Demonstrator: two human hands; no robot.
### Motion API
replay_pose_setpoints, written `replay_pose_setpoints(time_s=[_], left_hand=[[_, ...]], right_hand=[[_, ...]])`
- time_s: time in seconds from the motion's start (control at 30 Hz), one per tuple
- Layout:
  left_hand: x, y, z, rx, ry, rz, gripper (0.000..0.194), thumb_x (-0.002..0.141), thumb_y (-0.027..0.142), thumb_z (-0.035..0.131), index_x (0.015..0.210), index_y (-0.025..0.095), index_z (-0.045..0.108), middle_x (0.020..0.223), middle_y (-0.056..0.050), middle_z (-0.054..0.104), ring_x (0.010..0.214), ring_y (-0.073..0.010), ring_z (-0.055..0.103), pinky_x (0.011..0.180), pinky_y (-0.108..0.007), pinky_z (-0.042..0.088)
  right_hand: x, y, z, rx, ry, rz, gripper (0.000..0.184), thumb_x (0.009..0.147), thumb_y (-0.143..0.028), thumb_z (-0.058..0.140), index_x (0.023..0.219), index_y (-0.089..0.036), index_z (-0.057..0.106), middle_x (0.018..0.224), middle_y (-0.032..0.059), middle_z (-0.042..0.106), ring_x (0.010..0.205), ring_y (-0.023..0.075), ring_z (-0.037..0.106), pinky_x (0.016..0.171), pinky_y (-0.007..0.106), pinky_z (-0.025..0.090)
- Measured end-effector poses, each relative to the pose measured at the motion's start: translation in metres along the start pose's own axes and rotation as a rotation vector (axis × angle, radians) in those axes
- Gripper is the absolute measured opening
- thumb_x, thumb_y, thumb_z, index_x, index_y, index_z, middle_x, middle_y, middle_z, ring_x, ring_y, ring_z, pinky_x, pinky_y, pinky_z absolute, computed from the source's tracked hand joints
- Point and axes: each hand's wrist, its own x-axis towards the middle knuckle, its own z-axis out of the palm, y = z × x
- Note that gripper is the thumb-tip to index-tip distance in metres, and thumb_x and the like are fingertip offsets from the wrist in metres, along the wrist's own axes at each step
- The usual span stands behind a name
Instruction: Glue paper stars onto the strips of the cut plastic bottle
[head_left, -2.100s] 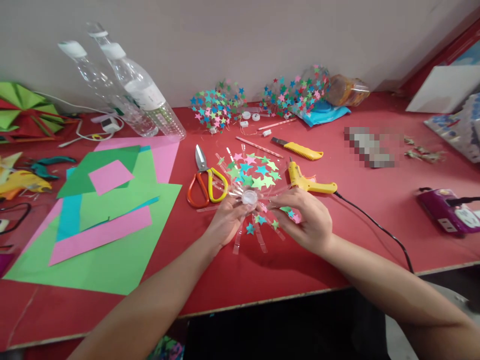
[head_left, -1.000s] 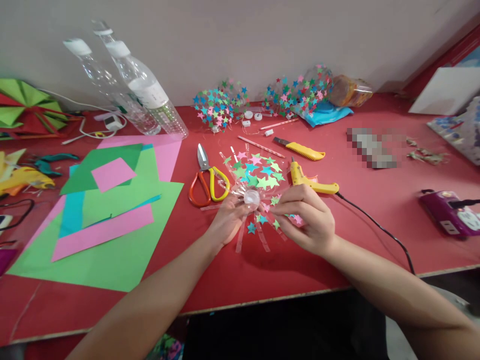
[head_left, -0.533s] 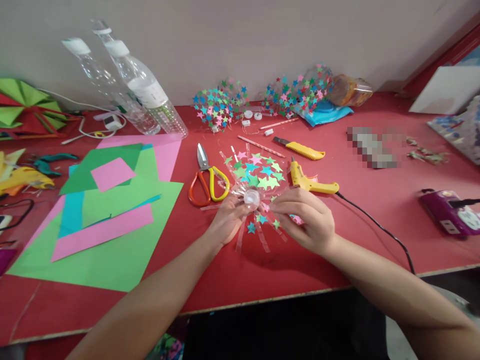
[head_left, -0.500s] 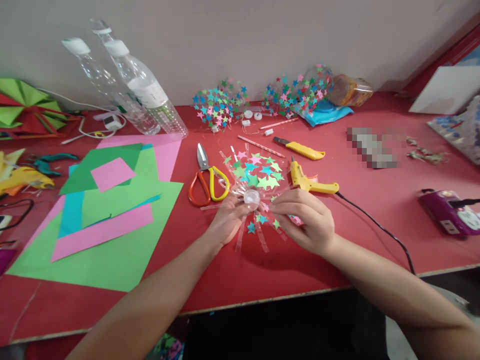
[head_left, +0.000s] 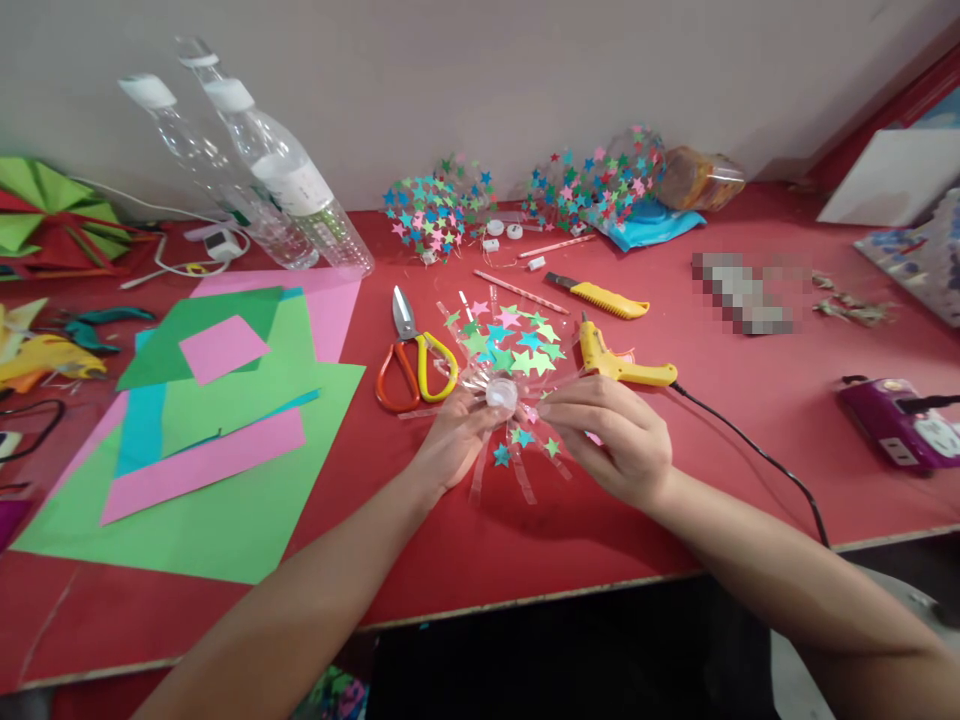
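A cut clear plastic bottle top, its neck facing up and its sides cut into strips that fan outward, is gripped at the neck by my left hand. Fingers of my right hand are pinched together at a strip on the right side; the fingertips partly hide what lies between them. A pink star shows just left of them. On the near strips are a blue star and a few others. Beyond the neck, several paper stars in pink, green and blue lie close together.
Scissors lie left of the bottle top, a yellow glue gun with its cord to the right. Behind are a yellow cutter, striped straws and star-covered ornaments. Coloured paper and plastic bottles occupy the left.
Almost nothing differs. The whole view has shifted very slightly; both hands keep the same hold on the bottle top and its strip.
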Motion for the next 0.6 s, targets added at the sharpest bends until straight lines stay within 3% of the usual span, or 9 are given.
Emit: replay_pose_setpoints(time_s=[0.27,0.6], left_hand=[[-0.0008,0.0015,0.0013,-0.014,-0.001,-0.007,0.024,0.068,0.016,0.073,0.092,0.015,0.068,0.081,-0.004,0.073,0.082,-0.0178,0.068,0.076,-0.029,0.049],[-0.0003,0.0018,0.0022,-0.009,0.018,-0.02,0.027,0.067,0.017,0.074,0.093,0.016,0.067,0.086,-0.004,0.072,0.078,-0.0154,0.067,0.074,-0.027,0.048]], right_hand=[[0.0031,-0.0039,0.0002,-0.032,-0.012,0.066,0.025,0.086,-0.008,0.057,0.108,-0.016,0.064,0.09,0.0092,0.072,0.083,0.0173,0.069,0.073,0.033,0.059],[0.004,-0.0009,-0.0019,-0.079,0.027,-0.005,0.025,0.083,-0.005,0.059,0.103,-0.017,0.065,0.087,0.0084,0.07,0.083,0.0187,0.066,0.071,0.036,0.057]])
